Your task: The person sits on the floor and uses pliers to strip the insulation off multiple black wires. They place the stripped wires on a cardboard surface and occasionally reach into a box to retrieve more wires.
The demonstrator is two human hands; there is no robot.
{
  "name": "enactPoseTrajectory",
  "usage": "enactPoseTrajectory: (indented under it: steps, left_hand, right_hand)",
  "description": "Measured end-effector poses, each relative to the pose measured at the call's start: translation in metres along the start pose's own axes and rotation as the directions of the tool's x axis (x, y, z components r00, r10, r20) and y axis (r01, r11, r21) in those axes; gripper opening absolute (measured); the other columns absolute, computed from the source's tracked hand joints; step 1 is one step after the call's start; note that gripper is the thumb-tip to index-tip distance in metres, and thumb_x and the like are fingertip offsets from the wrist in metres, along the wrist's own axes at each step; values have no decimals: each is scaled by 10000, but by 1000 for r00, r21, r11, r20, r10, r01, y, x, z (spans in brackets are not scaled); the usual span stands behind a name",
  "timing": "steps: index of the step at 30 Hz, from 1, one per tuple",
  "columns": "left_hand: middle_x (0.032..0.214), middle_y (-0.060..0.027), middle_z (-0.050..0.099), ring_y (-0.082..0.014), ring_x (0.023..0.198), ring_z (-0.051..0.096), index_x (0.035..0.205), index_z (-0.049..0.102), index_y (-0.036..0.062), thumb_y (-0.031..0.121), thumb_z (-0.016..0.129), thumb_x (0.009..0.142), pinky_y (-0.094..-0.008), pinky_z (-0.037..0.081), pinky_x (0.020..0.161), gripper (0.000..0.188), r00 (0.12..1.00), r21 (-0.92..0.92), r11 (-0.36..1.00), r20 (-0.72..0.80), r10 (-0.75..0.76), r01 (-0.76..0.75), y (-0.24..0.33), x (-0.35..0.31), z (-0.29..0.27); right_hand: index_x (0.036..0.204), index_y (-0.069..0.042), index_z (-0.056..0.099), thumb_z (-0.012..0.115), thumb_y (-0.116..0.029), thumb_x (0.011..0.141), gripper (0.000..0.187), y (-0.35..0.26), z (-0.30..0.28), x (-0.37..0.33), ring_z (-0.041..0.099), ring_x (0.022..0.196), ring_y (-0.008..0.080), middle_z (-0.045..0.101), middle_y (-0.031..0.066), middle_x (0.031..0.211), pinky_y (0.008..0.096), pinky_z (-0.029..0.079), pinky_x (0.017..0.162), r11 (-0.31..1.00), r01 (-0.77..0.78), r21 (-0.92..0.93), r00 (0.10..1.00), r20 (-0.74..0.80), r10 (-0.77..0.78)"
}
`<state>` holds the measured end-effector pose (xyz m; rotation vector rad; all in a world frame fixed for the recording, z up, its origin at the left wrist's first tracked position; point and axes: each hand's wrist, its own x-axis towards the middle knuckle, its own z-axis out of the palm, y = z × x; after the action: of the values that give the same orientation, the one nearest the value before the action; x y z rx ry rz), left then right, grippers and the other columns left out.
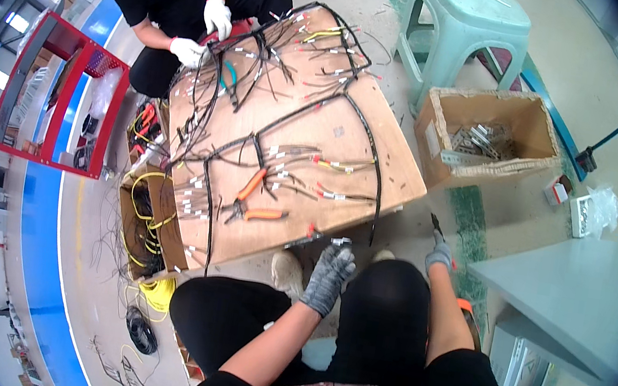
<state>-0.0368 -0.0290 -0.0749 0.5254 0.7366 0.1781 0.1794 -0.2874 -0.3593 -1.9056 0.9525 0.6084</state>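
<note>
My left hand (330, 276), in a grey glove, is closed just off the front edge of the board. A small whitish piece shows at its fingertips, but what it grips I cannot make out. To the right, my gloved right hand (440, 254) is closed around a hand tool (435, 222) with a dark tip and a bit of red at the handle. A black wire harness (296, 115) with white-tagged wire ends spreads over the wooden board (297, 219). Orange-handled pliers (253, 202) and teal-handled pliers (230, 84) lie on the board.
Across the board a co-worker's white-gloved hands (203, 37) touch the harness. A cardboard box (480, 171) of metal parts and a pale green stool (468, 13) stand at the far right. A grey table (581, 294) is near right; boxed cables (136, 227) sit left, beyond them a red rack (64, 92).
</note>
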Motion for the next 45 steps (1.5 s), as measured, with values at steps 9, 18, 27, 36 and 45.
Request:
enactPoseTrajectory:
  steps: [9,18,27,36,45]
  left_hand:
    - [886,-32,599,-116,740,592,1067,540,41,226,533,874,-239,492,645,267,974,24,973,10,-228,228,-8,29,21]
    - [987,-153,567,-275,944,544,1063,526,4,272,410,910,-322,427,838,330,856,676,737,393,-336,-21,-25,53,23]
    - [913,-124,582,-226,882,561,1017,571,28,190,531,854,-309,438,802,232,751,802,-15,566,339,-597,206,-89,52]
    - [884,-95,635,-185,794,594,966,589,22,172,554,830,-282,459,750,206,662,998,-66,58,747,-14,324,-79,-159]
    - [883,-145,585,-312,879,547,850,589,76,160,540,772,-392,437,777,125,544,951,-309,251,801,16,371,0,-152]
  right_hand:
    - [1037,-112,599,496,-336,831,322,20,9,-30,489,1044,232,593,116,1022,346,360,900,830,213,-516,974,42,-223]
    - [895,-69,608,527,-119,747,176,-102,-27,-142,581,803,259,617,132,884,351,450,771,469,631,-618,661,111,-742]
    - [982,-46,588,533,-118,826,181,-268,8,-220,572,825,263,606,157,914,337,442,778,94,995,-41,101,304,-947]
    - [940,-9,578,593,-149,778,216,-275,78,-258,579,718,261,612,157,794,346,456,694,162,944,-288,277,423,-862]
    - [817,-14,531,564,-59,737,98,-292,54,-223,524,573,187,572,98,660,304,451,590,83,928,-363,240,413,-879]
